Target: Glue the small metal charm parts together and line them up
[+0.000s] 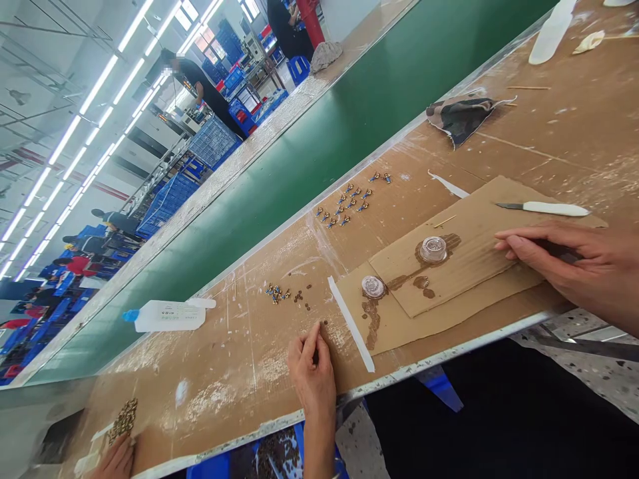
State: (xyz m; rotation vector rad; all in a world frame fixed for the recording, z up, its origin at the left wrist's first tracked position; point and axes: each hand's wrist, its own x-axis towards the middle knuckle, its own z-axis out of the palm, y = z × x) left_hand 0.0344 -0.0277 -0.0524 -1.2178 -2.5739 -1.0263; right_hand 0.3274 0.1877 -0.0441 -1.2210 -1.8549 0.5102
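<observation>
My left hand [313,366] rests on the cardboard-covered bench, fingers bent and drawn together, the fingertips down beside a tiny dark brown disc [325,322]. Whatever it pinches, if anything, is hidden. Above it lie several small brown pieces [299,297] and a little heap of blue-and-gold metal parts [275,293]. My right hand [574,259] hovers by the right of a cardboard sheet [469,266], fingers loosely stretched, nothing visible in them. Beyond it lies a white-handled knife [554,209]. Two small clear round dishes [433,249] [373,287] sit among wet stains on the cardboard.
More blue-and-gold parts [344,205] lie spread toward the green conveyor belt [319,159]. A blue-capped bottle [170,316] lies on its side. At lower left another person's hand [116,458] touches a pile of brassy pieces [124,419]. A dark cloth [464,118] lies at upper right.
</observation>
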